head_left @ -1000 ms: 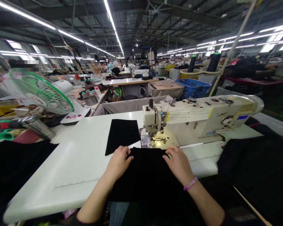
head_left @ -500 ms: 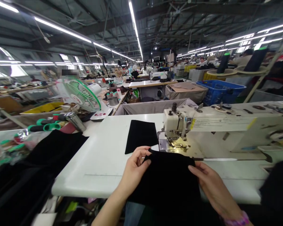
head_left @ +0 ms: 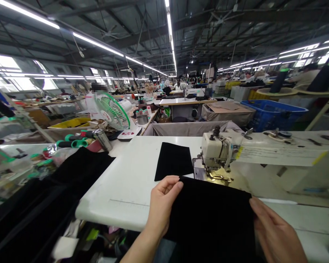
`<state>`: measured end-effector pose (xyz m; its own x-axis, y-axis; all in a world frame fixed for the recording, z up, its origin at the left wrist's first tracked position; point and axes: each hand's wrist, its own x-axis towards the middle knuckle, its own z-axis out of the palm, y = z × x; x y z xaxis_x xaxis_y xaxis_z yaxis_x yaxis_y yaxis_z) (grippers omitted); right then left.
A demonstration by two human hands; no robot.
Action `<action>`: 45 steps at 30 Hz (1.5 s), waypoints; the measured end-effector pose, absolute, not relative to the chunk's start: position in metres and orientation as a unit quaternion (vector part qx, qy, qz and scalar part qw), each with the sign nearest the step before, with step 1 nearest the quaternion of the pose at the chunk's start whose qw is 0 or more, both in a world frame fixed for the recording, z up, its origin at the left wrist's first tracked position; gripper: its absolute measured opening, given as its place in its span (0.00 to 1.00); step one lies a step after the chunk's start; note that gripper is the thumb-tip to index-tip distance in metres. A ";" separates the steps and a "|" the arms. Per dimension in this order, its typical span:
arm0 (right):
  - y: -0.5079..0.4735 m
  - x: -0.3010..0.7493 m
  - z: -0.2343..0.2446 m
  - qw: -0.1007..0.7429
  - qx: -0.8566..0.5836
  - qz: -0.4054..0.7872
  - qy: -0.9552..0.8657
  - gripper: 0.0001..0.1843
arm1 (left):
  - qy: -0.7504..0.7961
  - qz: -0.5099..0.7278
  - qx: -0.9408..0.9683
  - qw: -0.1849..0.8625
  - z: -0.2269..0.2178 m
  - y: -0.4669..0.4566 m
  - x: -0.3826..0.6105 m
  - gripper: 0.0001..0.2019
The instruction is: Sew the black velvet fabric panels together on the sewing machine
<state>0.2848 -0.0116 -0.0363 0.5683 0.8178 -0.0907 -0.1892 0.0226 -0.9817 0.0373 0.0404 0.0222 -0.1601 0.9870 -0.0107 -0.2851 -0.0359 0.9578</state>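
Both my hands hold a black fabric piece point(head_left: 211, 212) lifted in front of a white sewing machine point(head_left: 263, 160). My left hand point(head_left: 163, 204) pinches its upper left corner, fingers closed on the cloth. Along the right edge my right hand point(head_left: 274, 233) grips the same piece. A smaller black fabric rectangle point(head_left: 174, 160) lies flat on the white table point(head_left: 126, 182), left of the machine's needle head point(head_left: 216, 149).
A heap of black cloth point(head_left: 57, 193) covers the table to my left. Behind it stand a green fan point(head_left: 112, 109), a metal flask point(head_left: 102, 138) and green-tipped thread spools point(head_left: 71, 140). A blue crate point(head_left: 271, 113) and other workstations fill the background.
I lifted the black piece off the table and spread it wider; my hands moved apart and toward me. The camera turned left, so the machine slid rightward in view.
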 end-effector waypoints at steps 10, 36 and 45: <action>-0.013 0.279 -0.015 0.661 -0.611 0.384 -0.208 0.28 | 0.445 0.606 0.345 0.562 0.026 0.036 0.036 0.14; -0.008 0.273 -0.011 0.679 -0.547 0.407 -0.272 0.21 | 0.463 0.653 0.345 0.490 0.036 0.047 0.027 0.16; -0.003 0.265 0.000 0.711 -0.472 0.443 -0.276 0.15 | 0.503 0.635 0.306 0.500 0.044 0.048 0.026 0.17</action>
